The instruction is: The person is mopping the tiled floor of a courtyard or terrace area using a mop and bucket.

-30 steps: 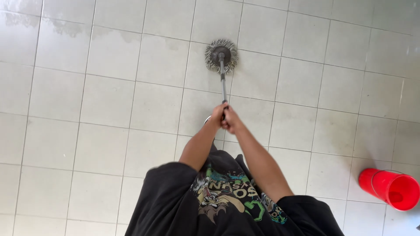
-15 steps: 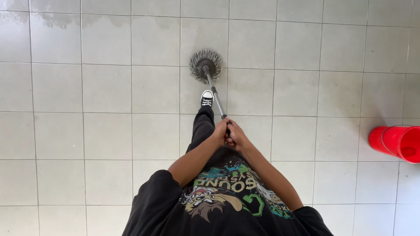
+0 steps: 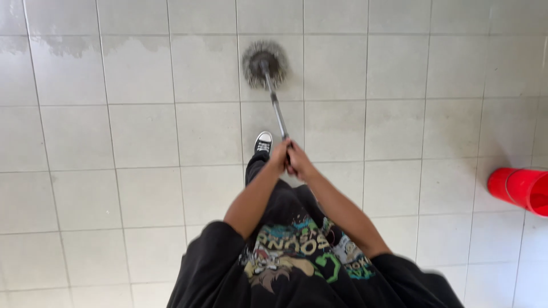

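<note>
Head view, looking straight down at a tiled floor (image 3: 142, 188), pale grey-white square tiles with dark grout lines. Both hands grip one mop handle (image 3: 275, 102), a thin metal pole running from the hands up and slightly left to the mop head (image 3: 264, 63). Left hand (image 3: 279, 157) and right hand (image 3: 299, 164) sit together at the near end of the pole, touching each other, fingers wrapped tight around it. Can't tell which hand is higher on the pole; they overlap. Both forearms are bare and stretched forward from black sleeves.

Mop head is round, grey, stringy, flat on the floor well ahead of the feet, spread across a grout line. Floor around and beyond it looks darker and wet; a damp patch edge shows along the top left tiles.

One shoe (image 3: 263, 142), black with white toe and laces, is planted just left of the hands, under the pole, with a dark trouser leg behind it. Black shirt (image 3: 297, 251) with a colourful cartoon print fills the bottom centre.

Red bucket (image 3: 522, 188) lies on its side at the right edge, well apart from the mop, partly cut off.
</note>
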